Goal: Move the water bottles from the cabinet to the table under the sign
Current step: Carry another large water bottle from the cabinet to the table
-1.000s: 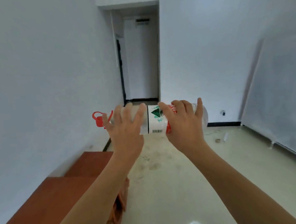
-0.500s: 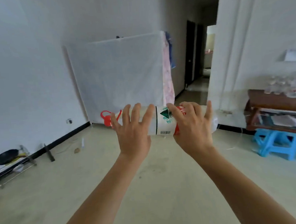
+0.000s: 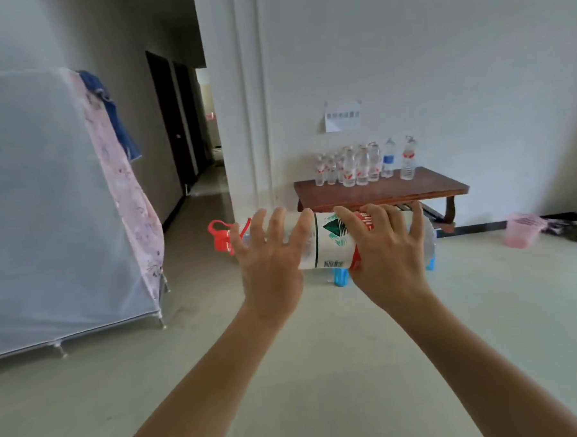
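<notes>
Hiding from me: my own fingers and palms cover most of the water bottle, so only its white label, a strip of red print and the red cap show.
Hard to read: the sign on the white wall is a pale sheet whose print is too small and blurred; the label's text is no clearer.
Cut off: the blue stool shows only in bits below the bottle and my right wrist; the white-covered rack runs off the left edge.
Cannot tell: my thumbs are behind the bottle, so I cannot say how they sit.
Left hand: fingers curled over the clear neck end, just beside the cap, gripping it.
Right hand: fingers wrapped over the label's red part and the base end, gripping too.
Bottle position: lying sideways in the air between my two hands, cap pointing to my left, above the floor and well apart from the table.
Table: dark wood, against the wall right under the sign, beyond my hands.
Bottles on the table: upright, clustered toward its back.
Nearby: a pink basket on the floor to the table's right; a pink cloth draped along the rack's edge.
</notes>
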### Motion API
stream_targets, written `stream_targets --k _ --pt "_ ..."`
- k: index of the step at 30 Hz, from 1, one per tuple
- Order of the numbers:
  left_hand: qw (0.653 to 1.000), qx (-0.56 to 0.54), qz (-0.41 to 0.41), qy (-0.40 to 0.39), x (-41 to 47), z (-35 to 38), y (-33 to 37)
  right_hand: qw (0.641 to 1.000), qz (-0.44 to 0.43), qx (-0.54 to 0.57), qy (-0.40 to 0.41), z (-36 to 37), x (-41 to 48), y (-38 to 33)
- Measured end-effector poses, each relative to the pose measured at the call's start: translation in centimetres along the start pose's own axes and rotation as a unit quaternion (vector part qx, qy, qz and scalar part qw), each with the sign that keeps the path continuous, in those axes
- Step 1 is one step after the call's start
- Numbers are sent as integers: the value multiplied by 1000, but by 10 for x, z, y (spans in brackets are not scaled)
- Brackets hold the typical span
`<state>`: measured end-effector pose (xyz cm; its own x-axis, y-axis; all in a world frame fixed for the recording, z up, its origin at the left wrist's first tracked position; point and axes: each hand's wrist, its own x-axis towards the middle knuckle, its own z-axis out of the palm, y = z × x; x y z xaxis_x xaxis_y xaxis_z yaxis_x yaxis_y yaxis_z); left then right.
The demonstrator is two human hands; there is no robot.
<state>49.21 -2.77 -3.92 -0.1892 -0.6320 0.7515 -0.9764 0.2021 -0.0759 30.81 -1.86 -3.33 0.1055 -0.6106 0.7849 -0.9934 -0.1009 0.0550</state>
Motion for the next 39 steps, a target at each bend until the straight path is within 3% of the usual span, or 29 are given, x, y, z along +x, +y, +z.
stream_targets --k 8,17,30,34,39 --pt "992 -87 91 28 112 139 118 994 64 -85 3 91 35 154" --pt "994 -67 85 21 253 273 208 996 61 -64 -9 214 138 305" --pt "994 -86 60 11 436 499 239 997 26 -76 -21 443 300 423" --pt "993 -102 62 -3 509 585 249 994 34 -85 -59 526 361 465" --pt "989 -120 90 4 598 677 292 991 71 -102 -42 604 416 542"
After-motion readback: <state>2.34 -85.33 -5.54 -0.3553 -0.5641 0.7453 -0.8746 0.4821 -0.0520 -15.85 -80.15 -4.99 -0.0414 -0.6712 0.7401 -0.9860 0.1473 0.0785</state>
